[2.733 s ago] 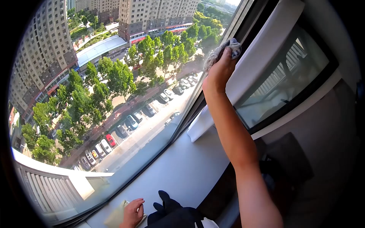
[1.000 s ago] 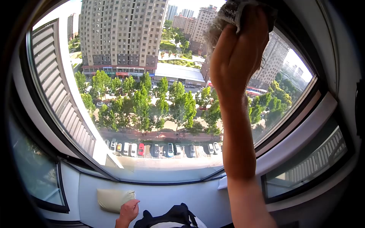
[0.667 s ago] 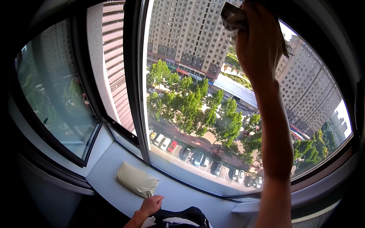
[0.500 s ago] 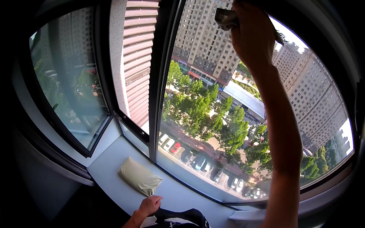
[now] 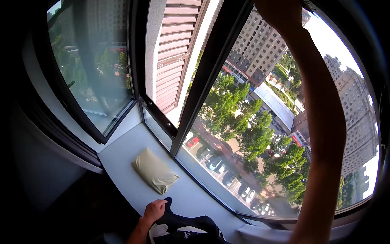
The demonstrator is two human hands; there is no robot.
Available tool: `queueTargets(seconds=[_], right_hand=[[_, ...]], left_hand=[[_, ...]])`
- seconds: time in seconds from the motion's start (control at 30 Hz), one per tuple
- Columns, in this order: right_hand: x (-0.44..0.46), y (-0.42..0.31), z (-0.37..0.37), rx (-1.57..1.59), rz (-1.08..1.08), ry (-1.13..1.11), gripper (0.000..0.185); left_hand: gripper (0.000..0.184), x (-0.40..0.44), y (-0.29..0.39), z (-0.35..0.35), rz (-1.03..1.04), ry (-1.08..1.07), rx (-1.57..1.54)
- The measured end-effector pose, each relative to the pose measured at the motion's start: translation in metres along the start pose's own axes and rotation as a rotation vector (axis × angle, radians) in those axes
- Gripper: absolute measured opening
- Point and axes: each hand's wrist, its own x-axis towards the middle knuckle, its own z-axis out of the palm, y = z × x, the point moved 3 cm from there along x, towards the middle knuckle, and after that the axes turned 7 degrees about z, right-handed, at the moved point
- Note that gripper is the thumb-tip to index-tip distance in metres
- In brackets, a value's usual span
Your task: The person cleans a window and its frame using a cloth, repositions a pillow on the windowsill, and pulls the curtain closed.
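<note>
My right arm reaches up across the big window pane (image 5: 280,122). My right hand (image 5: 282,12) is at the top edge of the view, against or close to the glass, its fingers mostly cut off. A dark ragged bit of a crumpled wad (image 5: 308,5) pokes out beside it; whether it is cloth or paper I cannot tell. Low down, my left hand (image 5: 154,210) is closed, its fingertips pinching a fold of the black shirt (image 5: 189,223) in front of my body. Just beyond that hand, a pale beige pillow (image 5: 156,171) lies on the window ledge (image 5: 122,162).
To the left, a dark-framed window sash (image 5: 93,77) stands swung inward. A dark upright frame post (image 5: 215,73) separates the opening from the large pane. Grey curtain fabric (image 5: 61,140) hangs at the left. Outside, far below, are trees (image 5: 252,134), parked cars and tall buildings.
The view has swung, so the window and pillow sit differently in it. My right hand has gone higher, nearly out of view. Dark cloth now shows at my left fingertips.
</note>
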Motion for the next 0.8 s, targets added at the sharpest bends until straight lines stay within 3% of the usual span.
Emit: queueTargets(seconds=[0.17,0.3,0.37,0.43,0.47,0.63,0.8], right_hand=[[-0.027,-0.021,0.002,0.012,-0.083,0.088,0.052],[-0.086,-0.073,-0.003,0.009,-0.009,-0.010,0.048],[-0.124,-0.101,-0.008,0.018,-0.060,-0.100,0.043],[-0.185,-0.122,0.013,0.267,-0.062,-0.154,0.048],[-0.210,-0.141,0.019,0.165,-0.062,-0.247,0.049],[-0.348,-0.227,0.036,0.288,-0.058,-0.521,0.046],[-0.488,-0.312,0.052,0.449,-0.252,-0.724,0.043]], left_hand=[[0.016,0.017,0.003,0.008,-0.040,-0.006,-0.028],[0.015,0.028,0.005,0.015,-0.038,0.023,-0.082],[0.015,0.029,-0.003,0.024,-0.069,0.001,-0.098],[0.016,0.027,-0.017,0.036,-0.081,-0.021,-0.102],[0.016,0.025,-0.024,0.041,-0.076,-0.036,-0.094],[0.019,0.018,-0.070,0.068,-0.133,-0.101,-0.103],[0.018,-0.002,-0.111,0.088,-0.203,-0.064,-0.088]])
